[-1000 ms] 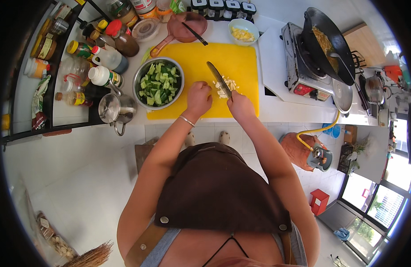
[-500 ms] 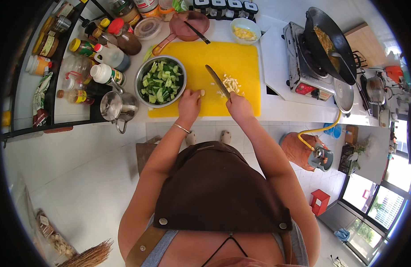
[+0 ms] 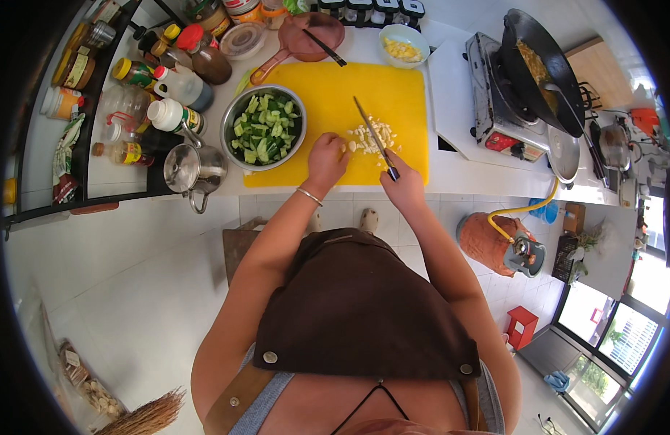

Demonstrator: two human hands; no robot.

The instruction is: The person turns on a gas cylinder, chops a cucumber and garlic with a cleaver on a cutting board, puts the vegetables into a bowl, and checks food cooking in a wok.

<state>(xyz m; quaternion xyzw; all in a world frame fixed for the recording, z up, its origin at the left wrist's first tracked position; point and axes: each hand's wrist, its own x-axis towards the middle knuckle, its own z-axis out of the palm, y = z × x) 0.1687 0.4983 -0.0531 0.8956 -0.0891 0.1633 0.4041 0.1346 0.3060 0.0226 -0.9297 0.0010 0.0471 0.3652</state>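
Note:
On the yellow cutting board lies a small heap of chopped pale pieces that look like garlic. My right hand is closed round the dark handle of a kitchen knife, whose blade crosses the heap and points away to the left. Just left of the heap, my left hand has its fingers curled together, with a pale garlic clove at the fingertips, mostly covered by them. A steel bowl of cut green cucumber stands at the board's left side, close to my left wrist.
A pink pan with a dark utensil across it and a small bowl of yellow pieces sit behind the board. Bottles and a steel pot crowd the left. At right, a wok rests on a gas stove.
My left hand has moved right, toward the chopped heap, with the clove. My right hand has shifted slightly right and nearer me, and the knife's tip has swung right.

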